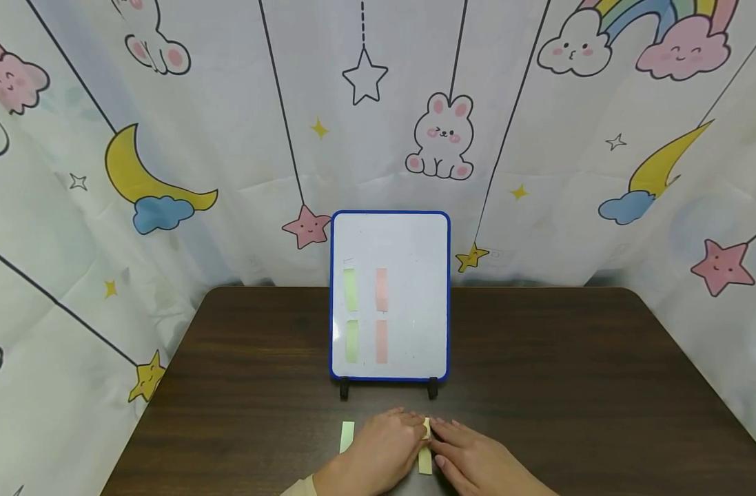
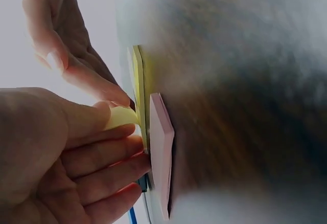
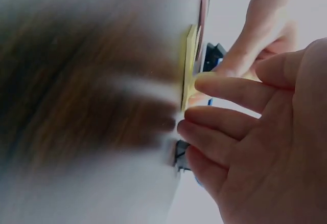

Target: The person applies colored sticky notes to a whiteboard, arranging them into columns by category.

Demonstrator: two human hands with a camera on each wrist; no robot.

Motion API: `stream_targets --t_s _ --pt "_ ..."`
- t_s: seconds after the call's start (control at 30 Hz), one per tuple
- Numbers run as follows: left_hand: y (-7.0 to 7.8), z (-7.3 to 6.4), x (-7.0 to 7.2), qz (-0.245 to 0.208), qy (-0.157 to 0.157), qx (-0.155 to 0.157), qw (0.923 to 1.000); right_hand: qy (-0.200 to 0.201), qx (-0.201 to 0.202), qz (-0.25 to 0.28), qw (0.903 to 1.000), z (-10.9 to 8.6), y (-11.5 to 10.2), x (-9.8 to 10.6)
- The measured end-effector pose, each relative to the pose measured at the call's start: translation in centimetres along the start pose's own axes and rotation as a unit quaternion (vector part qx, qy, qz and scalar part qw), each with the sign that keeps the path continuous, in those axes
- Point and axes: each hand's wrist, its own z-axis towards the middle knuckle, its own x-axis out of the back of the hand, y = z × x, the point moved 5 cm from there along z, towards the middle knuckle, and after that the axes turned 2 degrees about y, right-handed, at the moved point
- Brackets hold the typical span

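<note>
My left hand (image 1: 378,444) pinches the top sheet of a yellow sticky-note pad (image 1: 425,463) between thumb and forefinger. In the left wrist view that yellow sheet (image 2: 122,117) bends up from the pad. My right hand (image 1: 477,456) lies at the pad's right side, fingers fairly straight, with fingertips right at its edge. A pink sticky-note pad (image 2: 161,152) sits beside the yellow one and is hidden under my left hand in the head view. Left of that hand, a light green pad (image 1: 347,434) is partly covered.
A blue-framed whiteboard (image 1: 417,296) stands on black feet (image 1: 344,390) behind my hands. Two green strips (image 1: 351,289) and two pink strips (image 1: 382,289) are stuck on it in columns. The dark wooden table (image 1: 557,372) meets a patterned curtain (image 1: 241,138) at the back.
</note>
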Motion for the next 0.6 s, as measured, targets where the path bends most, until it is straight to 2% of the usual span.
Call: stream_targets --t_s 0.13,0.2,0.37,0.5,0.6 --pt "0.0 0.1 0.1 -0.005 0.016 0.004 0.9999 0.021 0.024 -0.026 0.9992 -0.1 -0.6 0.2" --pt "0.0 0.0 0.2 -0.009 0.028 0.003 0.9996 0.026 0.021 -0.036 0.9988 -0.2 -0.8 0.3" --pt "-0.1 0.0 0.5 -0.025 0.039 0.002 0.9989 -0.005 -0.014 -0.030 0.9994 -0.2 -1.0 0.7" --pt "-0.1 0.0 0.3 -0.029 0.031 0.008 0.9991 -0.021 0.005 -0.020 0.9996 -0.2 -1.3 0.4" --pt "0.0 0.0 0.3 -0.023 0.041 0.007 0.9989 -0.035 0.011 -0.012 0.9993 -0.2 -1.3 0.0"
